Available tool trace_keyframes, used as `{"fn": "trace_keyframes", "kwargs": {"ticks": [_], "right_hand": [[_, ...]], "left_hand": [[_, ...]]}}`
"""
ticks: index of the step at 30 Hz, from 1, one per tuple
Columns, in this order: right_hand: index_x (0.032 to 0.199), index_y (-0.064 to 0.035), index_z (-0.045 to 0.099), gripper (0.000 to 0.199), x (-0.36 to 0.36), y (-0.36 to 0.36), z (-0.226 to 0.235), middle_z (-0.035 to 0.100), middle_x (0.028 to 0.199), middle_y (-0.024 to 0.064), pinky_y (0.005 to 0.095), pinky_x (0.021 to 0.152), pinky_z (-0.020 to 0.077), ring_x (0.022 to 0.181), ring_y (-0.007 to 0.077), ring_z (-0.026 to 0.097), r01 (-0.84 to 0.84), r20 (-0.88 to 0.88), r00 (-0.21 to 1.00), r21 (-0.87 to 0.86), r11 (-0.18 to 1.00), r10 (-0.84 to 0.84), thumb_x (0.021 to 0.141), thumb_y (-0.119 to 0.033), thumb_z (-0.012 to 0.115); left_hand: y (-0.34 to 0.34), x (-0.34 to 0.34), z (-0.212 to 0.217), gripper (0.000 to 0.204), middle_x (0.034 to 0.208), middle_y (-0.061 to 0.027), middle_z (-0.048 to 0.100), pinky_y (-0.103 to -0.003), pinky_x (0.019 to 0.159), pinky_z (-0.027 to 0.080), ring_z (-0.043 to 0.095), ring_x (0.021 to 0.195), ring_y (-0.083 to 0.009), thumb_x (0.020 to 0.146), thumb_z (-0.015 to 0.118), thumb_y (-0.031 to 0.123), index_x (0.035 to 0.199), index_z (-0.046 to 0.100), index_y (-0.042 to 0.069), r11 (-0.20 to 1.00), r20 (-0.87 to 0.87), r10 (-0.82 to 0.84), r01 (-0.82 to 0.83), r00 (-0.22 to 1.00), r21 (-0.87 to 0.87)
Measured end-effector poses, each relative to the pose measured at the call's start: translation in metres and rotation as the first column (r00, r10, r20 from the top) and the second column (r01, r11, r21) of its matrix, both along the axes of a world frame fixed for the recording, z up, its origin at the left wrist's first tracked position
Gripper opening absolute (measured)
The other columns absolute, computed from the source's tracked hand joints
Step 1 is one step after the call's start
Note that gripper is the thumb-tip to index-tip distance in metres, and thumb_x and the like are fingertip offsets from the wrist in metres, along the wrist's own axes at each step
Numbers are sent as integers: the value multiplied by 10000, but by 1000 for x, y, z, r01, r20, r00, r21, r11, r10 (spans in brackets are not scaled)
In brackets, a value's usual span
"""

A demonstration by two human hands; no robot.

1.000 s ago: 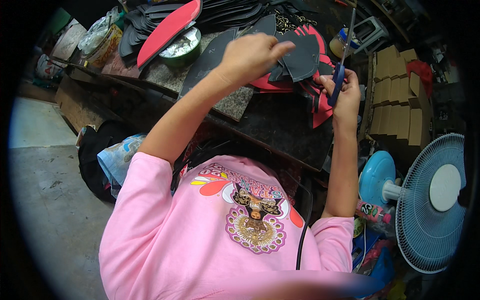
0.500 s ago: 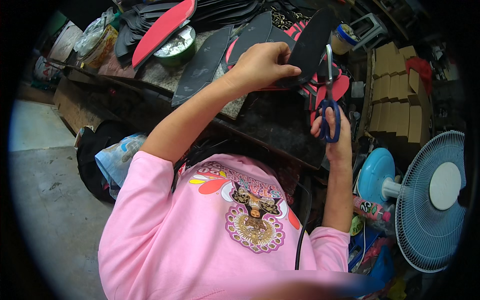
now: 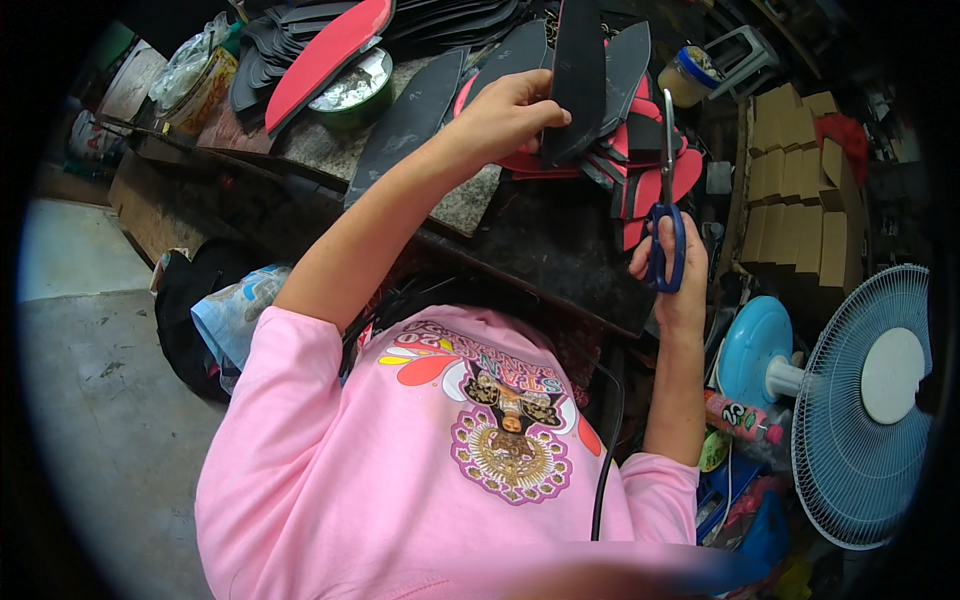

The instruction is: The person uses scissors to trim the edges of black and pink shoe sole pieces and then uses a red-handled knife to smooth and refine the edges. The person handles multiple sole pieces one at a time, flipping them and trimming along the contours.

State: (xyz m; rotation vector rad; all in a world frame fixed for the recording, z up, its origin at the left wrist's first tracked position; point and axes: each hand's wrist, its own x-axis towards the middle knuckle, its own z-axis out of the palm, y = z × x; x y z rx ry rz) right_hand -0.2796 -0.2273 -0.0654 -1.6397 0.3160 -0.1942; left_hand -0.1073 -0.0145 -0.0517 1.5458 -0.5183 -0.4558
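Observation:
My left hand (image 3: 518, 112) pinches the edge of a long black sole-shaped sheet (image 3: 580, 85), held up on end over the table. To its right my right hand (image 3: 676, 255) grips blue-handled scissors (image 3: 667, 190) with the blades pointing away from me, apart from the sheet. Beneath and beyond the sheet lies a heap of red and black cut pieces (image 3: 655, 185). Several dark grey sole shapes (image 3: 408, 120) rest on the table beside my left hand. Another grey shape (image 3: 627, 75) lies just right of the held sheet.
A red sole piece (image 3: 328, 65) leans over a green tub (image 3: 355, 95) at the left. Black sheets (image 3: 430, 25) are stacked behind. On the right are a lidded jar (image 3: 688, 78), cardboard boxes (image 3: 790, 190) and a fan (image 3: 865, 400). A dark table edge (image 3: 560, 285) runs before me.
My left hand has moved left with the black sheet, which has turned more upright and uncovered the grey shape. The scissors have shifted slightly right and toward me.

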Motion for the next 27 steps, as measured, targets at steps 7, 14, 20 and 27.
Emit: {"fn": "trace_keyframes", "kwargs": {"ticks": [7, 14, 20, 27], "right_hand": [[927, -61, 536, 279, 2, 5, -2, 584, 602, 43, 217, 477, 403, 493, 103, 559, -128, -194, 975, -107, 986, 106, 983, -323, 614], [865, -55, 523, 330, 3, -3, 3, 574, 573, 33, 226, 456, 400, 477, 113, 582, -125, -228, 971, -254, 959, 67, 942, -332, 684], [885, -67, 516, 303, 3, -6, 1, 586, 588, 42, 230, 491, 410, 485, 113, 567, -157, -207, 970, -130, 979, 128, 947, -316, 676], [1012, -39, 517, 469, -30, -8, -10, 613, 664, 81, 215, 555, 411, 568, 116, 566, -328, 1, 944, 132, 935, 331, 927, -484, 638]], "left_hand": [[4, -1, 3, 244, 875, -11, 669, -214, 594, 463, 582, 721, -49, 878, 629, 129, 1088, 650, 7, 998, 21, -56, 56, 998, -21], [1, -23, 2, 307, 986, 1, 660, -221, 711, 488, 581, 836, -29, 895, 619, 53, 1197, 619, -3, 940, 185, 45, 21, 982, -342], [6, -28, 16, 236, 991, -85, 671, -270, 708, 577, 679, 851, -128, 885, 596, 11, 1114, 552, -28, 858, 93, -165, 189, 982, -478], [19, -23, 15, 257, 991, -160, 670, -274, 543, 594, 736, 753, -239, 880, 566, 47, 1097, 430, 32, 911, -194, -188, 97, 963, -400]]}}
